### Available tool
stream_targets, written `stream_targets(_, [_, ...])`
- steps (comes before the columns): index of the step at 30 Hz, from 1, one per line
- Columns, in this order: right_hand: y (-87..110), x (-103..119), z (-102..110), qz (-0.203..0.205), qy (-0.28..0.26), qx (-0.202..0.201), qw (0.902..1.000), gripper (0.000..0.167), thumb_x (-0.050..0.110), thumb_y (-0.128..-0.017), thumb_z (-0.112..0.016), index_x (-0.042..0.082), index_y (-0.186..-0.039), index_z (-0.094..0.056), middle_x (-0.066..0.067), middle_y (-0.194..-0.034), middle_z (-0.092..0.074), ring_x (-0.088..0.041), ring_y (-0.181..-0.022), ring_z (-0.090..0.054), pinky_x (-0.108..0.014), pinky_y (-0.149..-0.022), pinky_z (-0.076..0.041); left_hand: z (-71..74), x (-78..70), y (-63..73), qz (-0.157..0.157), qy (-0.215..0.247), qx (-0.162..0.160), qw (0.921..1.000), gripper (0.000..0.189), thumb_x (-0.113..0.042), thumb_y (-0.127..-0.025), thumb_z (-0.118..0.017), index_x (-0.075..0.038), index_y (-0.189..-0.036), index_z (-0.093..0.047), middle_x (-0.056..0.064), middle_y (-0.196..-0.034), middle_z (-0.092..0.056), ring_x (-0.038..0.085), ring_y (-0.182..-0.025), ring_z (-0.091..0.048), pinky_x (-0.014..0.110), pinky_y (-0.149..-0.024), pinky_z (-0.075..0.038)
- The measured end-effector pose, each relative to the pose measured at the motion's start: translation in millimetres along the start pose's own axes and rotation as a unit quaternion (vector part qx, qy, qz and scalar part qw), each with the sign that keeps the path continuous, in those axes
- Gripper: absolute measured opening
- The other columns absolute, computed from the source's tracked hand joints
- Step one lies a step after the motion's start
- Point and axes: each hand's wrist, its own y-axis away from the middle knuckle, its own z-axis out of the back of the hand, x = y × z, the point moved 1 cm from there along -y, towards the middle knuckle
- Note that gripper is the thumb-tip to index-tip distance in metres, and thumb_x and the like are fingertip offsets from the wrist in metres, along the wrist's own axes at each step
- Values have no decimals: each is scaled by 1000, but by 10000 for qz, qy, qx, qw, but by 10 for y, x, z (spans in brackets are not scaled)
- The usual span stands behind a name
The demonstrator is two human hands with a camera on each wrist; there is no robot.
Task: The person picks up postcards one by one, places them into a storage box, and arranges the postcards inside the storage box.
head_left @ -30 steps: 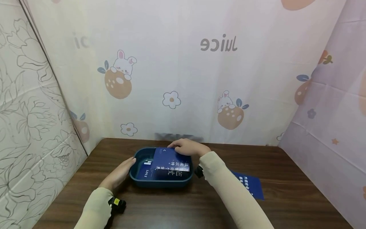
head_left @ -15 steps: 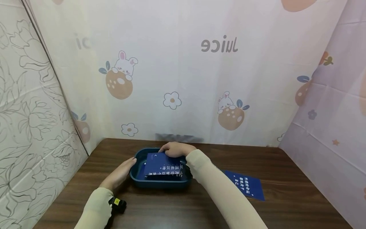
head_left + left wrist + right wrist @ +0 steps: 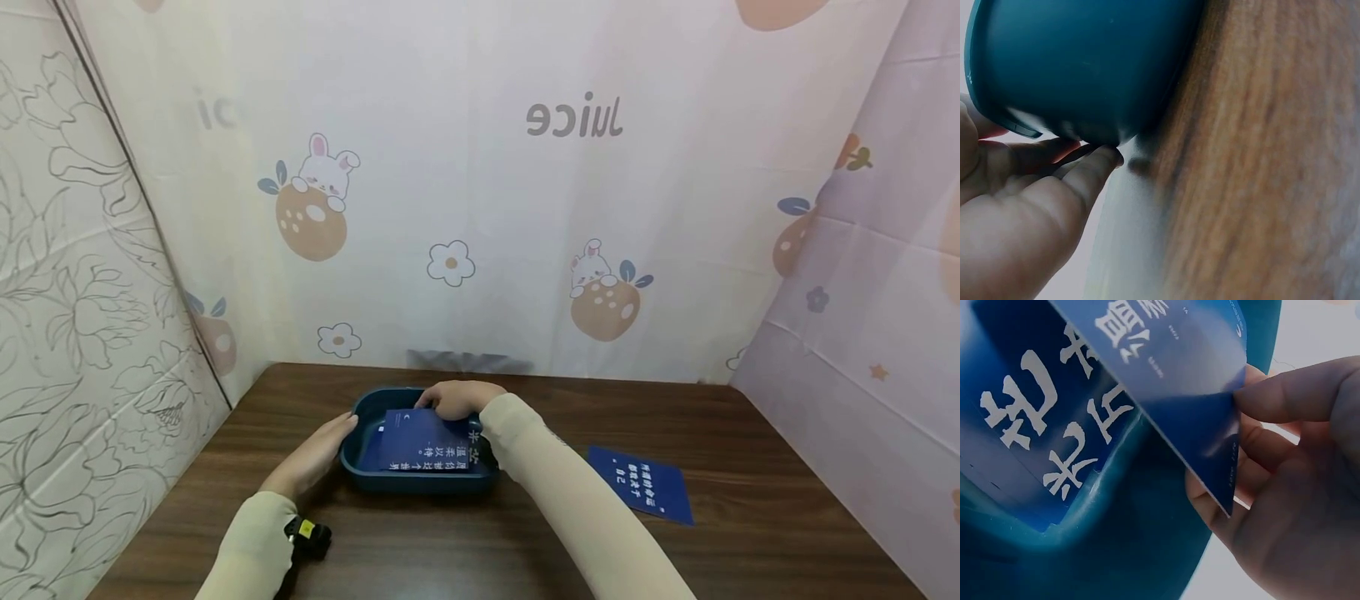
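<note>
A dark teal plastic basin (image 3: pixel 420 482) rests on the wooden table, with blue printed cards (image 3: pixel 1035 419) lying inside. My right hand (image 3: pixel 459 400) reaches over the basin's far side and pinches a blue card (image 3: pixel 423 437) with white characters. In the right wrist view the thumb (image 3: pixel 1297 394) lies on one face of that card, with fingers behind it. The held card tilts above the one below. At the basin's left end, my left hand (image 3: pixel 311 454) holds the rim; in the left wrist view its fingers (image 3: pixel 1088 175) touch the outer wall.
Another blue card (image 3: pixel 645 485) with white writing lies on the wooden table (image 3: pixel 750 467) to the right, beyond the right sleeve. A printed curtain (image 3: pixel 480 183) hangs behind the table's far edge, and further cloths hang at both sides.
My right hand has moved left and down, bringing the pinched card lower into the basin. More of the card on the right now shows. My left hand has stayed in place.
</note>
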Motion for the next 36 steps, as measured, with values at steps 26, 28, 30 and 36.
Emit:
stream_targets(26, [23,73,9,185,490,259,9983,42,26,-104,-53,13,-144,-56,-4,-144,-54,-21,-131,-51,-39,-106,-43,6,-12,-9,47,-39,-59,10000,72,-39,-110,-33,9,-156,-6,30,-162,-5,44,-149,-3,57,-116,-12])
stream_targets(28, [28,76,11,189,511,279,9981,43,27,-104,-52,13,-145,-55,-4,-145,-53,-22,-132,-50,-40,-107,-43,5,-14,-11,65,-47,-75,9999,73,-40,-110,-34,9,-156,-7,30,-162,-6,45,-149,-4,57,-116,-12])
stream_targets(30, [36,83,10,177,570,298,9978,44,28,-105,-51,14,-146,-54,-4,-147,-52,-22,-134,-48,-41,-108,-41,5,-14,-10,74,-51,-84,9999,74,-41,-109,-34,9,-156,-7,30,-162,-6,45,-149,-4,58,-116,-12])
stream_targets(36, [80,127,1,104,666,292,9973,46,34,-103,-52,15,-146,-54,-2,-147,-52,-22,-134,-48,-43,-109,-41,1,-5,-10,101,-70,-93,9999,75,-42,-109,-35,9,-156,-7,30,-162,-6,45,-149,-4,58,-116,-13])
